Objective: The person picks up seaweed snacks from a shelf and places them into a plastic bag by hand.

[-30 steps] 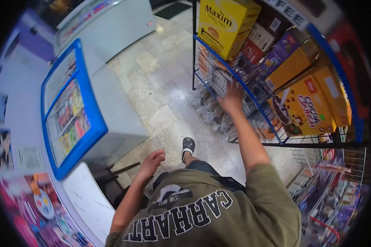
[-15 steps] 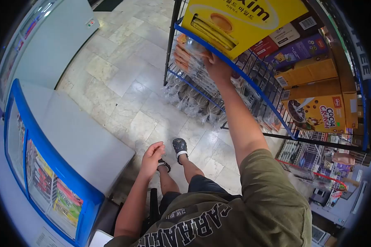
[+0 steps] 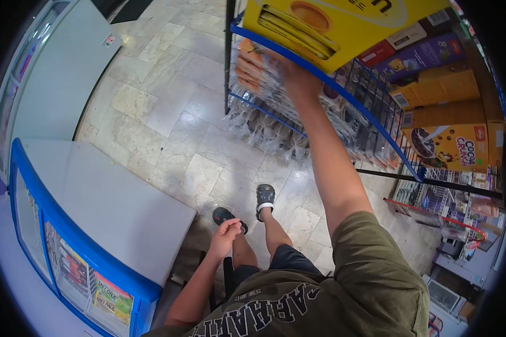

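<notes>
While the left hand (image 3: 225, 236) hangs loosely clenched, right hand (image 3: 299, 78) outstretched upward against snack packets (image 3: 257, 70), grip unclear.

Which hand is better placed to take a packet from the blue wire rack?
Right: the right hand is at the clear plastic packets in the blue wire rack; the left hand hangs low beside the legs.

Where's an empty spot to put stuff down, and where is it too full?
The grey freezer lid, left of the left hand, is bare. So is the tiled floor between the freezer and the rack. The rack is crowded: packets fill it where the right hand reaches, with boxes above.
</notes>
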Available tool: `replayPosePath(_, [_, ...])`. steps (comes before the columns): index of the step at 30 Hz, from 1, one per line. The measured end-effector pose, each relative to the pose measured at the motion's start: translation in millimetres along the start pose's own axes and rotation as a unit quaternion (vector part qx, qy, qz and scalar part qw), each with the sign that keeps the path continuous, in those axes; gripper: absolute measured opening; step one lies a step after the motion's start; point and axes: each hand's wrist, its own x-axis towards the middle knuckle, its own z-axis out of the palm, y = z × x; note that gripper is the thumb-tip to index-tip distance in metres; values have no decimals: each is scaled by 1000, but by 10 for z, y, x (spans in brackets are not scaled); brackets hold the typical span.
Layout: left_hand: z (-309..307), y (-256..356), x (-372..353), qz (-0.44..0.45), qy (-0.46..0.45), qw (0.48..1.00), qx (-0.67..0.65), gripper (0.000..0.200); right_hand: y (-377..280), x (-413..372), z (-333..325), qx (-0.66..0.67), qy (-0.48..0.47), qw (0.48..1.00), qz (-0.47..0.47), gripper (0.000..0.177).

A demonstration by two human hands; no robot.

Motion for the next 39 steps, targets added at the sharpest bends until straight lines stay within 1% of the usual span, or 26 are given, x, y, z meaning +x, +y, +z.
replayPosePath(1, [-6,-15,38,-4,3,1000,2,29,-4,52,152,42,-25,999,9,23])
replayPosePath(3, [28,-14,90,-16,-4,1000,8,29,-76,62,331,65,-101,989,88,29])
replayPosePath(4, [55,70,87,-24,5,1000,11,29,-108,42,246,60,-105,988,92,29])
replayPosePath(6, [98,158,86,-29,15,999,13,30,-259,76,-74,92,-88,992,-18,35])
replayPosePath(7, [110,179,81,-22,13,1000,5,31,-232,52,-172,93,-89,992,-18,35])
replayPosePath(9, [116,206,88,-12,13,1000,-3,32,32,0,-389,155,-180,970,50,37])
replayPosePath(10, [115,210,85,-10,7,1000,17,32,261,-93,-424,-35,-101,994,-11,38])
replayPosePath(11, [115,206,88,-8,0,999,36,33,559,-252,-430,-224,-16,972,-72,39])
replayPosePath(12, [109,201,91,-6,1,999,35,33,901,-398,-457,-321,40,942,-94,36])
replayPosePath(13, [97,191,93,-13,1,999,37,33,1352,-607,-522,-269,-54,961,-17,38])
replayPosePath(17, [124,160,115,-38,16,998,38,32,1563,-609,-637,-222,-56,973,-5,39])
replayPosePath(18, [120,107,150,-36,19,999,33,32,1591,-594,-634,-205,-58,977,-1,40])
replayPosePath(20, [137,50,217,-29,-7,997,77,32,1635,-552,-634,-171,-62,983,9,41])
replayPosePath(22, [207,65,235,-19,-9,998,67,32,1659,-528,-637,-135,-67,988,24,42])
replayPosePath(26, [367,190,221,-2,-22,997,75,32,1690,-592,-741,-72,-79,992,73,44])
replayPosePath(31, [439,152,220,2,-39,995,91,31,1781,-797,-1044,-1,-87,987,137,46])
replayPosePath(33, [422,63,244,5,-41,994,101,31,1692,-928,-1179,30,-87,984,154,47])
replayPosePath(35, [384,-44,245,24,-59,992,105,30,1554,-904,-1135,63,-89,979,172,49])
replayPosePath(39, [328,-134,231,19,-56,992,109,30,1327,-768,-987,127,-92,963,219,51])
